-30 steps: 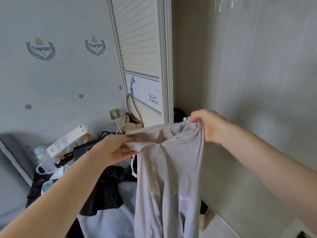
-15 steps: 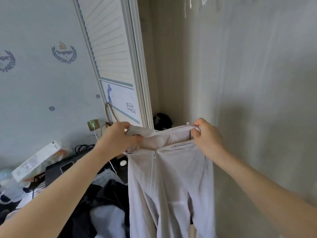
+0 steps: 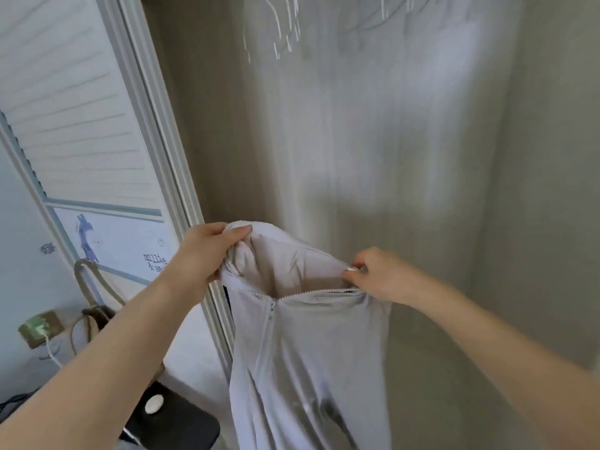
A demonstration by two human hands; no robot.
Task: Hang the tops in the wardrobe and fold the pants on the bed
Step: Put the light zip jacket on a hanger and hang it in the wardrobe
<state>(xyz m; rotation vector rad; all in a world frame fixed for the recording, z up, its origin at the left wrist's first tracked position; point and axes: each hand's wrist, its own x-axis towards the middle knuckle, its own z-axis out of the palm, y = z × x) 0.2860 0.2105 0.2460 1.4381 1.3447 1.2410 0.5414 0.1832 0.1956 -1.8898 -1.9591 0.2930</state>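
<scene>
Beige wardrobe wall (image 3: 406, 141) behind 1 zip top (image 3: 302, 352), left hand (image 3: 207, 251) and right hand (image 3: 380, 277) each pinching its collar

My own arms and hands, bare to the frame's edge

My left hand (image 3: 207, 251) and right hand (image 3: 383, 277) wear no gloves, rings or watch that I can see, and both forearms are bare, no sleeve showing anywhere up to where they leave the picture at the near corners. On my right hand one fingernail (image 3: 351, 269) catches the light, pale and glossy; the left thumbnail looks short and plain.
</scene>
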